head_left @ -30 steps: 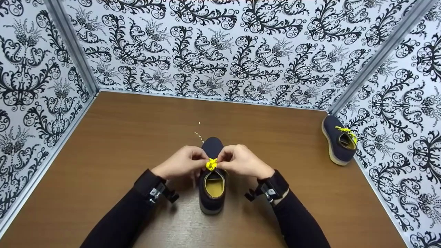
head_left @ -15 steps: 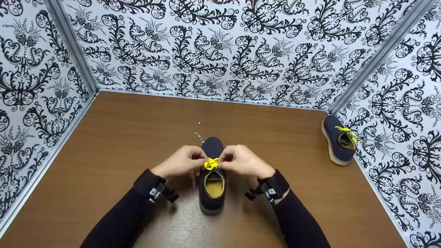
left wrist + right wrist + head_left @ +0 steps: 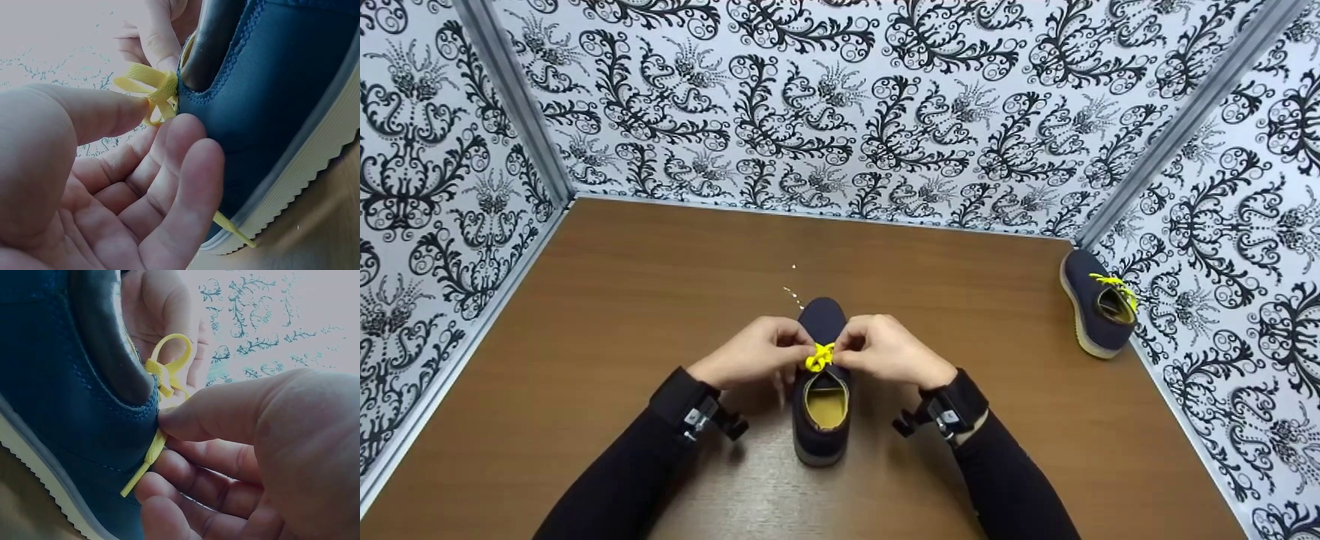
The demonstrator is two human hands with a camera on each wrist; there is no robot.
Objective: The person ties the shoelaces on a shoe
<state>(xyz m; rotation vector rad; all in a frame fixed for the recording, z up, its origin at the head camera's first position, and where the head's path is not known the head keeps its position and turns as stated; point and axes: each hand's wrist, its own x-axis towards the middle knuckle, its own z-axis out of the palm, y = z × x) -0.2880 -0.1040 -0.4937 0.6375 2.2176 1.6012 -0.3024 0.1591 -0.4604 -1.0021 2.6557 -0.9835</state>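
Observation:
A dark blue shoe (image 3: 823,320) with a yellow lining stands on the table, its toe pointing away from me. My left hand (image 3: 761,351) and right hand (image 3: 891,349) meet over its front from either side. Between them sits a yellow shoelace (image 3: 819,358), looped and knotted at the opening. In the left wrist view, my left thumb and fingers pinch the looped lace (image 3: 163,87). The right wrist view has my right thumb and fingers pinching the lace near the knot, with a loop (image 3: 179,338) standing up behind and a lace end (image 3: 133,480) hanging down the side.
A matching shoe (image 3: 1095,307) with yellow laces lies near the right wall on the brown table (image 3: 660,255). Patterned black-and-white walls (image 3: 825,112) enclose the back and sides. Small pale specks (image 3: 793,294) show just beyond the shoe's toe.
Both hands stay almost in place at the lace. The yellow bow between them spread a little wider, then drew in slightly again. The shoes have not moved.

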